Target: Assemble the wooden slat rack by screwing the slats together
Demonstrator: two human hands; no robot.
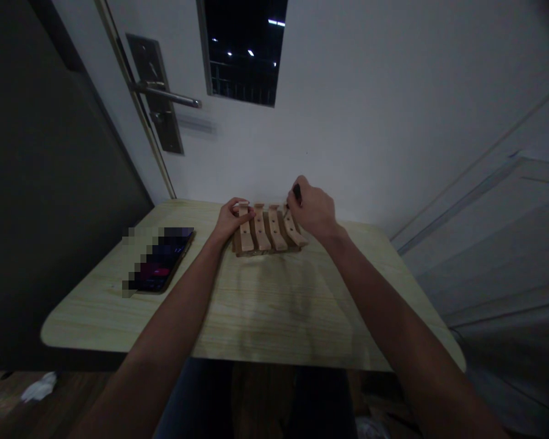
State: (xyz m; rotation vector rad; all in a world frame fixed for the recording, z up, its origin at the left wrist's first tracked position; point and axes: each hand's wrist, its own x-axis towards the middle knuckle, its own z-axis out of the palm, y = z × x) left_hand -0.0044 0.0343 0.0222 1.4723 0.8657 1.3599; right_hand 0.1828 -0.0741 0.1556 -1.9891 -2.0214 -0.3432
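A small wooden board (268, 251) lies near the back edge of the table, carrying several pale wooden hooks (260, 227) in a row, with dark holes in them. The rightmost hook (291, 228) sits at a slant to the others. My left hand (231, 216) grips the board's left end, its thumb across the leftmost hook (246, 235). Closed around a black-handled screwdriver (297, 192), my right hand (315, 210) is over the rightmost hook. The tool's tip is too small and dark to make out.
A phone (178, 250) with a lit screen lies left on the light wooden table (265, 305). Behind stands a white door (370, 122) with a metal handle (174, 97) and a dark window (247, 49). A crumpled white item (40, 387) is on the floor.
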